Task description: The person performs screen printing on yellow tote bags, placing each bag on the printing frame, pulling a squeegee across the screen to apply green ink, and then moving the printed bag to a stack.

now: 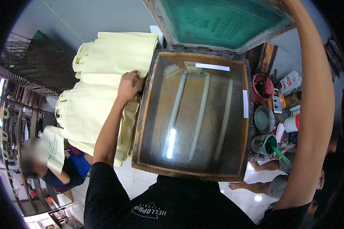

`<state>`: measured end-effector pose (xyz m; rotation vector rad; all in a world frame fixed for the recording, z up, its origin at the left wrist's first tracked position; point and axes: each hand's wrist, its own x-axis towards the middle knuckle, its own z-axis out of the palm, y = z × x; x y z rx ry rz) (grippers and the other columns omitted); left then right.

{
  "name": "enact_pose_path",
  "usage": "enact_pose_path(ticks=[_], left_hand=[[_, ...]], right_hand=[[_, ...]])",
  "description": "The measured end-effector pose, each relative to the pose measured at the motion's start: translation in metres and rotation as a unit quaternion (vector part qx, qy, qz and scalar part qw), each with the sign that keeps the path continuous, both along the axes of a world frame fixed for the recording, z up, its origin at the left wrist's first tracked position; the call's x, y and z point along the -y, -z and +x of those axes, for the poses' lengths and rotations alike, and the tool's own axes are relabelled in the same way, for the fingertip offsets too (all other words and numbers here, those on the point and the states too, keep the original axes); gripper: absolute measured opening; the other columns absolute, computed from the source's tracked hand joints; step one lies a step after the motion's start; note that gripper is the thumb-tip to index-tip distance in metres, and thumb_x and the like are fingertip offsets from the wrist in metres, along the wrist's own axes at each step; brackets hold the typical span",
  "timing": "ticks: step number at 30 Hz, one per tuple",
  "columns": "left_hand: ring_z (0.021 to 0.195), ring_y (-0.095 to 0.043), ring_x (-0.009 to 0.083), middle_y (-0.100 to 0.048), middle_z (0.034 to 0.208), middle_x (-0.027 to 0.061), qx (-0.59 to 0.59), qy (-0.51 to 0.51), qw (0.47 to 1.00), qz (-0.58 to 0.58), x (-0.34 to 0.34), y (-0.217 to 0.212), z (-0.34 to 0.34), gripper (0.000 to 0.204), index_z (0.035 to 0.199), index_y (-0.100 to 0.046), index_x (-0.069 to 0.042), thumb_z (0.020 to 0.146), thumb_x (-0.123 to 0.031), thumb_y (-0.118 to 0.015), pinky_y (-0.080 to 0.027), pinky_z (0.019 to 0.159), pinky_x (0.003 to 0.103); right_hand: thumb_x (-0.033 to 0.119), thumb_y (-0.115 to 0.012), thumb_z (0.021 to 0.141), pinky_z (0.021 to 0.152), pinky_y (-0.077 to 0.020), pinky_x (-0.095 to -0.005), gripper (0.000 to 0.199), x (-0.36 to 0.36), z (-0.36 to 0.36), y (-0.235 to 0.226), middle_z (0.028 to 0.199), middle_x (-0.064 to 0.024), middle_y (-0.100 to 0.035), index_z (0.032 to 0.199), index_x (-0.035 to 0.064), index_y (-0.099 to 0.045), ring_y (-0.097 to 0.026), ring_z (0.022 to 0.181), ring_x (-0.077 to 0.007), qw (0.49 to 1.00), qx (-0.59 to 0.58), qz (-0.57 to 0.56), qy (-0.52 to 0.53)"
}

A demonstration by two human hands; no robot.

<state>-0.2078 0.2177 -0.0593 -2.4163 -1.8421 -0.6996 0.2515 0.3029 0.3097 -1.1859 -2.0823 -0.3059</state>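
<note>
My left hand (129,86) is at the right edge of the stacked cream cloth tote bags (120,53), its fingers bent and closed on a bag's edge. Another pile of the same bags (90,114) lies nearer, under my left forearm. My right arm (313,95) stretches up along the right side to the raised printing screen (218,23). That hand is beyond the upper edge of the picture. The green-meshed screen stands tilted up at the back. Before me lies the glass-topped printing table (195,168), with lit tubes showing through and white strips (212,67) on it.
Right of the table stand a tub of green ink (262,145) with a green-handled tool, a red bucket (262,89), a grey bowl (263,118) and a white jug (291,81). A person (70,168) at the left holds a printed bag. Wire racks (34,68) stand behind; another person's bare feet (239,185) show lower right.
</note>
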Motion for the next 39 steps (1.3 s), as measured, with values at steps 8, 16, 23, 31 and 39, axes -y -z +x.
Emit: enact_pose_path(ticks=[8, 16, 23, 31, 39], left_hand=[[0.070, -0.068, 0.0256, -0.073, 0.093, 0.0188, 0.134, -0.072, 0.984, 0.095, 0.062, -0.089, 0.015, 0.019, 0.115, -0.065, -0.001, 0.100, -0.011, -0.063, -0.053, 0.063, 0.034], [0.129, -0.061, 0.0322, -0.065, 0.132, 0.0188, 0.078, 0.313, 0.945, -0.059, 0.172, 0.024, 0.197, 0.055, 0.134, -0.057, 0.000, 0.082, -0.003, -0.072, -0.038, 0.120, 0.049], [0.143, -0.045, 0.0337, -0.055, 0.144, 0.0210, 0.103, 0.405, 0.903, -0.099, 0.164, 0.048, 0.307, 0.048, 0.135, -0.056, 0.001, 0.089, -0.009, -0.067, -0.029, 0.124, 0.051], [0.125, -0.056, 0.0424, -0.060, 0.132, 0.0262, 0.213, 0.266, 0.934, -0.103, 0.058, 0.024, 0.361, 0.046, 0.133, -0.057, 0.002, 0.092, -0.019, -0.066, -0.045, 0.108, 0.048], [0.156, -0.004, 0.0467, -0.014, 0.168, 0.0256, -0.098, 0.141, 0.961, -0.216, -0.030, 0.025, 0.378, 0.092, 0.160, -0.033, -0.023, 0.088, -0.074, -0.055, -0.004, 0.123, 0.064]], right_hand=[[0.032, -0.073, 0.088, 0.083, -0.0544, -0.0438, 0.044, -0.005, 0.003, -0.003, 0.097, -0.0262, -0.075, 0.107, -0.0077, -0.075, -0.072, 0.086, -0.0346, 1.000, 0.001, 0.009, 0.017], [0.033, -0.074, 0.086, 0.084, -0.0541, -0.0449, 0.044, -0.007, 0.000, -0.001, 0.096, -0.0291, -0.074, 0.103, -0.0078, -0.075, -0.072, 0.087, -0.0367, 1.000, 0.013, 0.007, -0.026], [0.032, -0.074, 0.085, 0.088, -0.0538, -0.0458, 0.045, -0.022, 0.005, 0.002, 0.101, -0.0323, -0.072, 0.103, -0.0094, -0.074, -0.071, 0.094, -0.0419, 0.999, 0.024, 0.023, -0.024], [0.033, -0.074, 0.084, 0.090, -0.0534, -0.0462, 0.044, -0.018, 0.003, 0.004, 0.105, -0.0319, -0.071, 0.103, -0.0075, -0.075, -0.070, 0.098, -0.0443, 0.999, 0.038, 0.030, -0.023], [0.030, -0.070, 0.086, 0.091, -0.0529, -0.0476, 0.037, -0.029, 0.002, 0.002, 0.105, -0.0291, -0.071, 0.100, -0.0033, -0.077, -0.068, 0.099, -0.0452, 0.996, 0.059, 0.050, -0.050]])
